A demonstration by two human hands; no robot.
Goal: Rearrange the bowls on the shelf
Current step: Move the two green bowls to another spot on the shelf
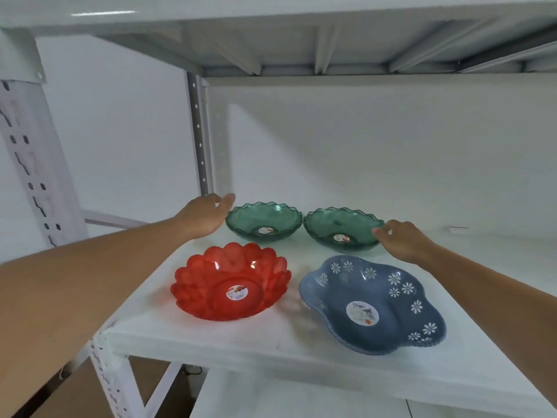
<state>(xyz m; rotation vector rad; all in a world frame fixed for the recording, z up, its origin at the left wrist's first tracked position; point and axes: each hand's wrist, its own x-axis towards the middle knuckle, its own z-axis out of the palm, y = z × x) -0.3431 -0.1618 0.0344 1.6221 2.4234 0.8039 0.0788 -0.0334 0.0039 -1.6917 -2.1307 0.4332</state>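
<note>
left hand (205, 214): arm outstretched, fingers loosely spread | right hand (402, 241): reaching forward, fingers seemingly uncurled

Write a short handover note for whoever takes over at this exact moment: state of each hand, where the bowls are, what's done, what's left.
Left hand: open, at the left rim of the left green bowl, no firm grip visible.
Right hand: fingers on the right rim of the right green bowl, not closed around it.
Both green bowls stand side by side at the back of the shelf, rims touching.
Red bowl front left, blue flowered bowl front right, both untouched.
Done: nothing lifted or stacked.
Left: likely grasp the green bowls and move them.
</note>
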